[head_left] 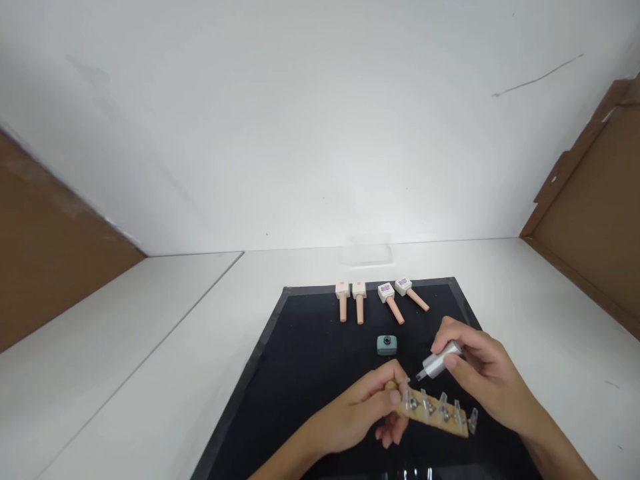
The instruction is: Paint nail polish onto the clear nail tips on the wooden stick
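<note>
My left hand (363,410) is closed on one end of a wooden strip (435,411) that carries several clear nail tips in a row. Just above the strip, my right hand (483,373) pinches a silver brush cap (440,361), its tip pointing down at the left end of the row. A small teal bottle (387,344) stands open on the black mat (310,360), a little beyond both hands.
Several pink nail polish bottles (380,299) with white labelled bases lie in a row at the mat's far edge. The mat rests on a white table (150,373). Brown cardboard panels (590,220) flank both sides; a white wall is behind.
</note>
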### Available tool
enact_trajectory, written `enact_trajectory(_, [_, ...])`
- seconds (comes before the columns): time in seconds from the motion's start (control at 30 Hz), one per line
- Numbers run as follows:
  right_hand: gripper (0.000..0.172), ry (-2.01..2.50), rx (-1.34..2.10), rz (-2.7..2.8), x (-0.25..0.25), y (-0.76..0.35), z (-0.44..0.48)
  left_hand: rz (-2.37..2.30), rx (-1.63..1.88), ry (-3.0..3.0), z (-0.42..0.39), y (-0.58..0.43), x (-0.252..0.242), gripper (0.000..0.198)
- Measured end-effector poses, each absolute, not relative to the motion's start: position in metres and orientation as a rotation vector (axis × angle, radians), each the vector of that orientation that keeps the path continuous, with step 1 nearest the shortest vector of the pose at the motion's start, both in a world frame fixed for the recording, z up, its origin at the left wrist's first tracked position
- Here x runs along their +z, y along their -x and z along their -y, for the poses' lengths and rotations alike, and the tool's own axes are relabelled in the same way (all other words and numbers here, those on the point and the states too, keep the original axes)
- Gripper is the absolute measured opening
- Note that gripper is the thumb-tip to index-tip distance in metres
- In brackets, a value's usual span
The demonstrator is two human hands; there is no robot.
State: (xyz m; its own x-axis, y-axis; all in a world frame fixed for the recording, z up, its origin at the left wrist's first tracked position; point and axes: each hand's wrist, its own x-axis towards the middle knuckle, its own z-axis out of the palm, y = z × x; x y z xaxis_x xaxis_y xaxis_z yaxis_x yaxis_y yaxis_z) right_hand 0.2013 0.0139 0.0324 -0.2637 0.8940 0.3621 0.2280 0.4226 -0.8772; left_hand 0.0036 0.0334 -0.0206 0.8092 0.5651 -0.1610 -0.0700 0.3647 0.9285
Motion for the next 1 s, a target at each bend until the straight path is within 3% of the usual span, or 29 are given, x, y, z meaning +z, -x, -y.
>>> enact_trajectory(0.27, [0.010,0.969,1.019,1.836,0.0365,-0.2000,-0.0145,-0.497,0.416,-1.134,-0.0357,-0.0066,-0.0164,0.045])
enact_trajectory(1.0, [0.011,1.090,0.884,1.725,0.0365,-0.2008,-0.0146,-0.526,0.393,-1.144,-0.0344,-0.0043,-0.0157,0.043])
